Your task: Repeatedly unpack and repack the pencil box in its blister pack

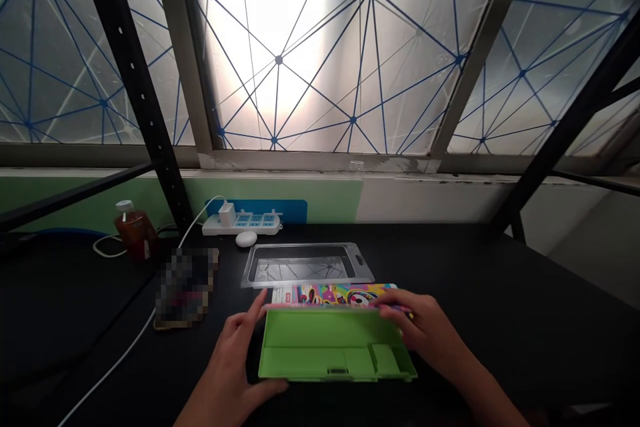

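Note:
A bright green plastic pencil case (pixel 327 363) is tilted toward me with its lid raised, so its inside shows. Small moulded compartments line its lower right, and nothing lies in the parts I can see. My left hand (pixel 237 353) grips the case's left side, thumb at the front lower corner and fingers up by the lid's edge. At the upper right, my right hand (pixel 425 320) pinches the lid (pixel 330 327) along its rim, where a pink and purple edge shows. Behind the lid lies a colourful printed card (pixel 333 293), partly hidden by it.
A clear plastic blister tray (pixel 305 249) lies behind the card. Further back are a white power strip (pixel 245 228) with a plugged-in charger and a white mouse-like object (pixel 246 239). At left are a blurred-out phone-like object (pixel 187 287), a white cable and a reddish bottle (pixel 135 230).

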{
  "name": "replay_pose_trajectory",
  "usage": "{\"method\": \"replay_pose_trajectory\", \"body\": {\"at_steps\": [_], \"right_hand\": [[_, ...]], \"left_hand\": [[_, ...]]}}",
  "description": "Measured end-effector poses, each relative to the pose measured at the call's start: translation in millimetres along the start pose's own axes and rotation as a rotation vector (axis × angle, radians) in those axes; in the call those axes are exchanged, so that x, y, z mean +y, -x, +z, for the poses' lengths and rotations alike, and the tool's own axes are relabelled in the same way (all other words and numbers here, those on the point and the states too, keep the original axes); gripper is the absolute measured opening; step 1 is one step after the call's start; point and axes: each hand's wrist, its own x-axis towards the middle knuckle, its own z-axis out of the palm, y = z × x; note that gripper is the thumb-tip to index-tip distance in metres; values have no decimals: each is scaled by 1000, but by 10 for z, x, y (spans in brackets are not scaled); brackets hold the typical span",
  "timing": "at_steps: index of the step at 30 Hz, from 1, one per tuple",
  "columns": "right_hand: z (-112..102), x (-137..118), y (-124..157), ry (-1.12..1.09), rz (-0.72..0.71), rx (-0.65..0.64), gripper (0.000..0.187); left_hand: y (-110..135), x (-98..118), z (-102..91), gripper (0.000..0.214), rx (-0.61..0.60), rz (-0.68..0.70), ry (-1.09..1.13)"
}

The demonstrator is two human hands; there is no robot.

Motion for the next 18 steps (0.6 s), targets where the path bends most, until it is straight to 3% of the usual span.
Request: {"method": "replay_pose_trajectory", "body": {"at_steps": [4,6,9,11,14,18], "right_hand": [[2,-61,-84,-17,23,23,43],[20,-8,10,-50,-24,-14,39],[71,128,198,-102,-99,-48,55],[122,193,267,-106,-95,0,56],[210,200,256,-23,-27,122,39],[317,147,182,157,33,252,45]], "left_hand": [[33,42,-4,98,47,10,-47],[30,68,-11,78,62,18,-43],[-2,86,-8,53,99,10,-37],[-29,72,0,54,113,3,-60],[-58,19,23,66,108,69,-162],[-69,-78,96,54,105,134,-324]]}}
